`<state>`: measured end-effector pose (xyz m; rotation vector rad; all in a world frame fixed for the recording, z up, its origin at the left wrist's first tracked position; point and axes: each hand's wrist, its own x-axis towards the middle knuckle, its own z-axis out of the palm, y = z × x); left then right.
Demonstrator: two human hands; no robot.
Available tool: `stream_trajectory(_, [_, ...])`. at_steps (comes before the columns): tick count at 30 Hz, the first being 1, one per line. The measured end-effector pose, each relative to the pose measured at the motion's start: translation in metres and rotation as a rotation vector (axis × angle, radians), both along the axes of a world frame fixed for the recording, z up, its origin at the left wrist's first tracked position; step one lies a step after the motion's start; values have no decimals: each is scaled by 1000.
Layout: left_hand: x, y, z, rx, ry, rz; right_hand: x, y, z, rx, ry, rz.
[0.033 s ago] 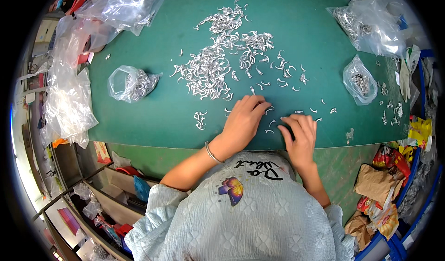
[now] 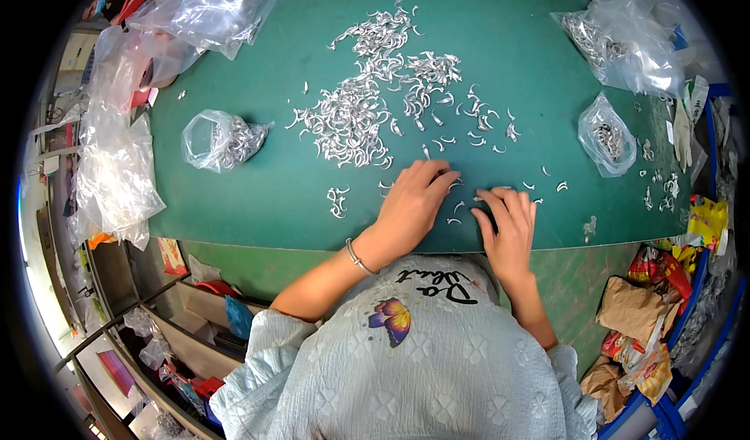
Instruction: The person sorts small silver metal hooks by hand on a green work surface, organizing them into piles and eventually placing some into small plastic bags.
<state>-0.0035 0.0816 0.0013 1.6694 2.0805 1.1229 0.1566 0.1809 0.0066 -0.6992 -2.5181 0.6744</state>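
Observation:
My left hand [image 2: 416,205], a metal bangle on its wrist, rests over the near part of the green table [image 2: 242,213]. Its fingers are bent and pressed together; the thumb and anything beneath are hidden. My right hand [image 2: 509,225] lies just right of it, thumb apart from the curved fingers. By its index fingertip is a tiny silvery piece [image 2: 478,198], touching or just beside it. Between the hands lie small curved, claw-like metal pieces [image 2: 455,221]. A large spread heap of such metal pieces [image 2: 348,119] lies beyond my left hand.
An open plastic bag of metal pieces [image 2: 226,141] sits left, another small bag [image 2: 606,137] right. A larger filled bag [image 2: 621,45] lies far right. Plastic bags [image 2: 117,159] cover the left edge. A small cluster [image 2: 337,202] lies left of my left hand.
My right hand has shifted very slightly right, covering more of a metal piece by its fingers. My left hand has barely moved; the heap is the same.

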Motion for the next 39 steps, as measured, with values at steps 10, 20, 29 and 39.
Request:
stream_trajectory(10, [3,1,-11,-11,-59,6,-4,9,-4,-39,38,-13])
stream_trajectory(20, [1,-14,0,-50,10,101,-16,4,2,-103,38,56])
stream_trajectory(29, [1,-22,1,-83,78,116,-19,7,3,-147,33,191])
stream_trajectory(39, [5,-23,0,-124,76,56,-1,-12,-4,-104,15,77])
